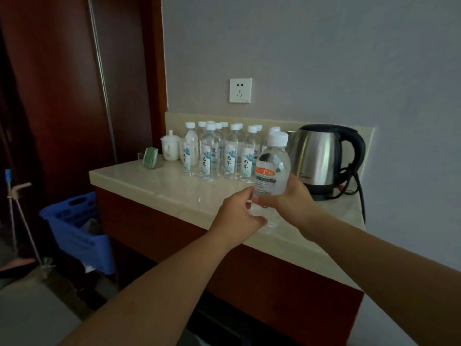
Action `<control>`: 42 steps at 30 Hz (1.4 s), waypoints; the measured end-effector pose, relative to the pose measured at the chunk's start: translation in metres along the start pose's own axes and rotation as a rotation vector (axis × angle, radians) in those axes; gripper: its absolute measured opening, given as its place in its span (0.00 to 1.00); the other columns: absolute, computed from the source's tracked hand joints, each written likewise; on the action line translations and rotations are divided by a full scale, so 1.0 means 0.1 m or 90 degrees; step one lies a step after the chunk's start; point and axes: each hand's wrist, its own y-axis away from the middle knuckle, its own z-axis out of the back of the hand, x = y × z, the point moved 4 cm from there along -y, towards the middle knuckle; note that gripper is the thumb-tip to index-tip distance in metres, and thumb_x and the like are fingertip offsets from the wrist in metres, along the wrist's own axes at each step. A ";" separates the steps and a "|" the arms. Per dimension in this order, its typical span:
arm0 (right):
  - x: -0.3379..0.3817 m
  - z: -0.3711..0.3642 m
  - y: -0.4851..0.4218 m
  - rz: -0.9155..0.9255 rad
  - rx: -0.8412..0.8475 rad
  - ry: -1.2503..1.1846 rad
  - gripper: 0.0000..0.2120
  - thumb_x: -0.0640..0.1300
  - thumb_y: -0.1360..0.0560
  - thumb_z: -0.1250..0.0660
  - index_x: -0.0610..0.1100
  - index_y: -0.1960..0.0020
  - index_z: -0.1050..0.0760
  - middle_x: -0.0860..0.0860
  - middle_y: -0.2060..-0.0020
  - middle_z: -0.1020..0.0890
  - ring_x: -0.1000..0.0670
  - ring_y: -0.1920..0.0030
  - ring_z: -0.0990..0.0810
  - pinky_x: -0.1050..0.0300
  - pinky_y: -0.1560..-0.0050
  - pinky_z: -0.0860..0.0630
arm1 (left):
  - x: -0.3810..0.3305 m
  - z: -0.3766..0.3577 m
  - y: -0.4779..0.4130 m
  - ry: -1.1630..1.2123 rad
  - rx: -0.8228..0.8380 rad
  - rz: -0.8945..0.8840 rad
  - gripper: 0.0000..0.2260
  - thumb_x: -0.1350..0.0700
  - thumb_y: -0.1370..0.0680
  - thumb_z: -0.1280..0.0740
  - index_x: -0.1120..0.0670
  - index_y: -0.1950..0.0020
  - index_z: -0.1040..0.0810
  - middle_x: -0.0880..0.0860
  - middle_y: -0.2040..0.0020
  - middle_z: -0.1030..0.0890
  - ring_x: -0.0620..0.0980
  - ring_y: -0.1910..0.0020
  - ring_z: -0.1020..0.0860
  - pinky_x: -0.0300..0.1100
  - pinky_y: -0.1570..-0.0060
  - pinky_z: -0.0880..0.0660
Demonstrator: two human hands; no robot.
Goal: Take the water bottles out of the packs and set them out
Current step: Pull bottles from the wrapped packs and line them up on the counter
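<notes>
A clear water bottle (272, 168) with a white cap and an orange label is held upright above the front of the counter (162, 188). My left hand (237, 213) grips its lower part from the left. My right hand (289, 198) wraps around it from the right and behind. Several more bottles (219, 153) with white caps and blue-green labels stand in a cluster at the back of the counter. No pack is visible.
A steel electric kettle (321, 158) with a black handle and cord stands at the right. A white lidded cup (170, 146) and a small green-filled holder (151, 158) sit at the back left. A blue basket (77, 231) stands on the floor left.
</notes>
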 end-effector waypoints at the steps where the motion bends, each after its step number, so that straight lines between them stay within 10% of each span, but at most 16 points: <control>1: 0.00 -0.06 -0.07 0.000 0.001 0.003 0.23 0.39 0.34 0.23 0.44 0.42 0.26 0.50 0.51 0.17 0.50 0.49 0.19 0.47 0.45 0.21 | 0.05 0.07 -0.06 -0.005 -0.001 0.000 0.22 0.57 0.35 0.26 0.30 0.55 0.27 0.36 0.53 0.24 0.41 0.47 0.25 0.47 0.50 0.22; 23: 0.05 -1.22 -1.24 -0.062 -0.218 0.046 0.27 0.42 0.41 0.19 0.50 0.49 0.31 0.56 0.56 0.20 0.56 0.55 0.19 0.65 0.62 0.25 | 1.06 1.07 -1.22 -0.030 0.130 -0.050 0.19 0.51 0.35 0.22 0.43 0.47 0.24 0.39 0.53 0.21 0.37 0.54 0.25 0.33 0.58 0.29; 29: -0.15 -1.16 -1.36 -0.085 -0.242 0.077 0.26 0.41 0.41 0.19 0.51 0.50 0.30 0.55 0.55 0.19 0.54 0.54 0.18 0.56 0.54 0.20 | 1.21 0.89 -1.33 -0.002 0.147 -0.048 0.17 0.52 0.34 0.23 0.42 0.51 0.26 0.40 0.54 0.22 0.38 0.55 0.24 0.33 0.59 0.31; 42: -0.71 -1.27 -1.69 -0.085 -0.202 -0.098 0.14 0.38 0.29 0.28 0.47 0.45 0.23 0.52 0.54 0.15 0.54 0.51 0.17 0.58 0.50 0.21 | 1.47 0.71 -1.68 -0.030 0.073 -0.016 0.34 0.48 0.30 0.26 0.47 0.27 0.36 0.47 0.37 0.24 0.45 0.41 0.25 0.37 0.46 0.29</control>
